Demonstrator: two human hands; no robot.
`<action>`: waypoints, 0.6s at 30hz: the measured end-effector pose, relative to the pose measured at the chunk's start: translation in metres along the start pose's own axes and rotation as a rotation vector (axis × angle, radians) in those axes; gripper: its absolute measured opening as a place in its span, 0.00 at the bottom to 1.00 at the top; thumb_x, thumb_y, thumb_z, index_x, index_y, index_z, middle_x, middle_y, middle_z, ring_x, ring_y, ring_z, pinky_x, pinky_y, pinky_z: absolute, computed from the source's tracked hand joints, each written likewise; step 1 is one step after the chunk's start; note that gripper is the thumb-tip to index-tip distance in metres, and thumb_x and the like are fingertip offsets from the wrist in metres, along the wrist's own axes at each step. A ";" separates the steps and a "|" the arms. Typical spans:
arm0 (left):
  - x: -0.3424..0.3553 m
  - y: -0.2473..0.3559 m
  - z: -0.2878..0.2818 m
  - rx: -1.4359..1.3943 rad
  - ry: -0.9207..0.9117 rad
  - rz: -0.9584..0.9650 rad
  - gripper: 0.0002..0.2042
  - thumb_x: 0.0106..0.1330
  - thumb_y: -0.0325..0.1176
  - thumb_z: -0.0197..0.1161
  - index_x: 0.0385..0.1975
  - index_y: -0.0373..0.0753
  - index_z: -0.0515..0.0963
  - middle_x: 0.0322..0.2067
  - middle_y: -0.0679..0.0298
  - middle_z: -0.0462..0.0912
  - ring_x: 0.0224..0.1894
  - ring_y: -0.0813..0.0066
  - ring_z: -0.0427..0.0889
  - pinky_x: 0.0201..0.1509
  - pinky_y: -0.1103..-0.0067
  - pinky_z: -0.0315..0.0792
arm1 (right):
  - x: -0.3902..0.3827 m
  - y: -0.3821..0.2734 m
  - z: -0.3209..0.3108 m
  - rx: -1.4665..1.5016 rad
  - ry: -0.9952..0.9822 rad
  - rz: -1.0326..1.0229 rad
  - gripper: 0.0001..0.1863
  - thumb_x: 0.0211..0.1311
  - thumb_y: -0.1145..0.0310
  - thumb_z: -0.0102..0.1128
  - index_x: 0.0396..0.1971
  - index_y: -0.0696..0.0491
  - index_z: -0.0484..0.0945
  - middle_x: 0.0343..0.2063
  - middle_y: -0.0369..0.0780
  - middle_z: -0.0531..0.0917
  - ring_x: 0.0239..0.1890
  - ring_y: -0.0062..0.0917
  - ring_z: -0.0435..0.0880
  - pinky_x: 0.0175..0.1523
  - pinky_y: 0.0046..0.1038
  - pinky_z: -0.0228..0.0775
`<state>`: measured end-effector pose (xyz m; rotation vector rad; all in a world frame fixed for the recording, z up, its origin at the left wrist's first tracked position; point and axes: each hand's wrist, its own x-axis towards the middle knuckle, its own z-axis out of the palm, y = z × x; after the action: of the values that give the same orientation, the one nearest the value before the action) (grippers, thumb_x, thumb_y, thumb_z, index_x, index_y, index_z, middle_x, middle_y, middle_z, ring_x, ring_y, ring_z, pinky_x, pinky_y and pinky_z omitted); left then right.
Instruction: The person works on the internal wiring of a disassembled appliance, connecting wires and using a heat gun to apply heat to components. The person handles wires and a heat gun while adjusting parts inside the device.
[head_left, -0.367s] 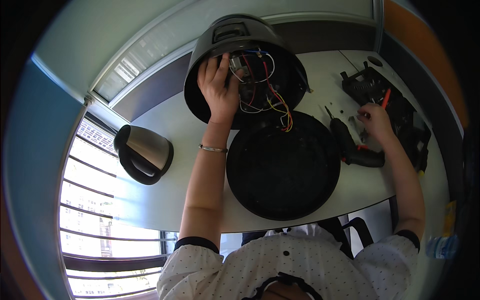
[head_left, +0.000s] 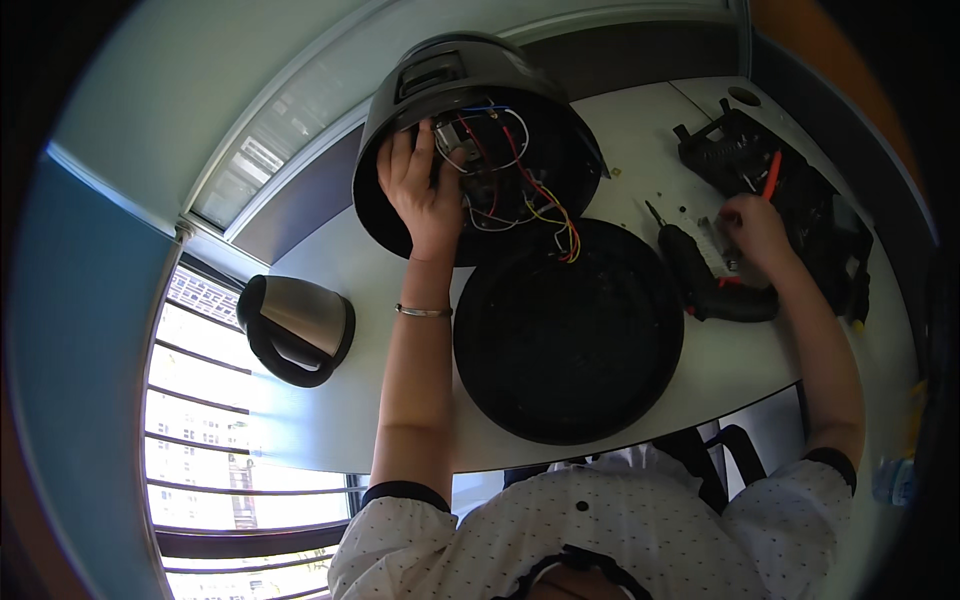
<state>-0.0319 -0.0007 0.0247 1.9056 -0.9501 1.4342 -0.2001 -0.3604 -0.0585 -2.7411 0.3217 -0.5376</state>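
Note:
A dark, round electric cooker body (head_left: 440,85) lies on its side at the back, its wired inside facing me. My left hand (head_left: 425,200) reaches into it, thumb and fingers on either side of a small grey component (head_left: 457,143). Red, white, blue and yellow wires (head_left: 560,235) run from the inside to the round black base (head_left: 570,340), which lies flat in front. My right hand (head_left: 758,232) is closed in a pinch beside some small metal pieces (head_left: 728,255); its fingertips are partly hidden. The black power screwdriver (head_left: 700,280) lies just left of that hand.
An open black tool case (head_left: 815,225) with an orange-red tool (head_left: 772,176) in it sits at the right. Tiny loose parts (head_left: 683,209) lie near the screwdriver tip. A steel kettle (head_left: 300,325) stands at the left by the window. A low grey partition (head_left: 640,55) borders the table.
The view has shifted slightly. My right hand has moved a little, its fingers now lower among the small metal pieces. My left hand keeps its place inside the cooker body.

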 end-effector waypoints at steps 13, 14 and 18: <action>-0.002 -0.003 0.002 0.015 -0.020 0.008 0.25 0.51 0.29 0.65 0.53 0.36 0.75 0.56 0.52 0.72 0.57 0.50 0.67 0.61 0.64 0.58 | 0.000 0.000 0.006 -0.007 0.035 -0.011 0.07 0.51 0.75 0.60 0.32 0.56 0.81 0.36 0.44 0.81 0.39 0.38 0.82 0.44 0.34 0.75; -0.002 -0.003 0.002 0.012 -0.017 0.006 0.25 0.51 0.29 0.65 0.53 0.36 0.75 0.56 0.52 0.72 0.57 0.50 0.67 0.61 0.64 0.58 | 0.001 0.000 0.006 -0.015 0.026 -0.009 0.08 0.52 0.75 0.60 0.33 0.56 0.81 0.37 0.44 0.81 0.39 0.38 0.82 0.45 0.34 0.74; -0.001 -0.002 0.001 -0.010 -0.003 -0.005 0.25 0.51 0.30 0.65 0.53 0.37 0.75 0.56 0.52 0.72 0.57 0.51 0.67 0.62 0.64 0.58 | 0.001 0.001 0.005 -0.025 0.035 -0.013 0.10 0.51 0.74 0.60 0.35 0.56 0.81 0.37 0.44 0.81 0.40 0.38 0.81 0.46 0.34 0.74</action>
<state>-0.0303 -0.0004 0.0233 1.9016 -0.9518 1.4219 -0.1974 -0.3603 -0.0625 -2.7625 0.3219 -0.5896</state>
